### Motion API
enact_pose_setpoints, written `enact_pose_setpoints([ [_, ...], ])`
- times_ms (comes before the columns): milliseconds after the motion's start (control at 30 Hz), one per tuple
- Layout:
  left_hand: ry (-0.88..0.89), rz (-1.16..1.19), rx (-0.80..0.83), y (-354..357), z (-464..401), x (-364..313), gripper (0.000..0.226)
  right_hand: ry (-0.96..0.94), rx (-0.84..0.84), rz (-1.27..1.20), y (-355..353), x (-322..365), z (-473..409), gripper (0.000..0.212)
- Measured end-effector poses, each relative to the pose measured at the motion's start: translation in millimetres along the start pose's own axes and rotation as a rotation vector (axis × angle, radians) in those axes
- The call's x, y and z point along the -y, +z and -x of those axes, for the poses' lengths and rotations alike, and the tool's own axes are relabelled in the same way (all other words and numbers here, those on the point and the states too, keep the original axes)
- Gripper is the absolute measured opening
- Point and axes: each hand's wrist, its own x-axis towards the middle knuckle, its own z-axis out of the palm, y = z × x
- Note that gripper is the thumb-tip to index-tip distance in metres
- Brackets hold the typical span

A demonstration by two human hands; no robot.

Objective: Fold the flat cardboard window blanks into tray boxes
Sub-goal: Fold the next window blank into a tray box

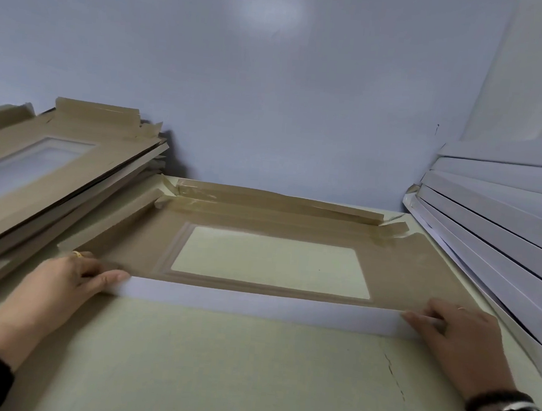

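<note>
The cardboard blank (293, 236) lies brown side up at mid-frame on the counter (218, 363), its near white flap (255, 304) turned upward. The left hand (66, 278) and right hand (457, 330) pinch that flap's two ends; raising both ends together should probably keep the crease straight. The flat stack (48, 175) at the left and the white folded boxes (495, 223) at the right crowd the blank's sides; open counter lies toward the lower frame.
</note>
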Motion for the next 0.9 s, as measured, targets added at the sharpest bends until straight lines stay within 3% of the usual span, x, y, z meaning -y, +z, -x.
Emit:
enact_pose_setpoints([
  [133, -0.012, -0.155, -0.067, 2, -5, -7, 0.057, 0.008, 0.008, 0.055, 4, -3, -4, 0.044],
  [233, -0.115, -0.082, -0.028, 1, -6, -10, 0.062, 0.051, 0.018, 0.067, 8, -9, -8, 0.039],
  [367, -0.188, -0.122, -0.024, 9, -8, -14, 0.041, 0.123, 0.094, 0.068, 14, -14, -13, 0.022],
  [500, -0.300, -0.153, 0.005, 11, -6, -22, 0.032, 0.220, 0.258, 0.108, 15, -16, -15, 0.044],
  [567, -0.157, -0.142, -0.027, 14, -2, -38, 0.031, 0.211, 0.299, 0.126, 16, -9, -15, 0.048],
  [633, 0.128, -0.047, 0.012, 23, 6, -65, 0.041, 0.077, 0.304, 0.163, 21, 6, -15, 0.046],
  [700, 0.291, 0.006, 0.165, 36, 18, -102, 0.052, -0.122, 0.279, 0.115, 26, 35, -9, 0.065],
  [800, 0.314, -0.082, 0.350, 63, 28, -141, 0.049, -0.395, 0.288, -0.014, 35, 84, 1, 0.078],
  [900, 0.299, -0.153, 0.394, 72, 29, -159, 0.050, -0.556, 0.393, 0.001, 50, 116, 7, 0.051],
])
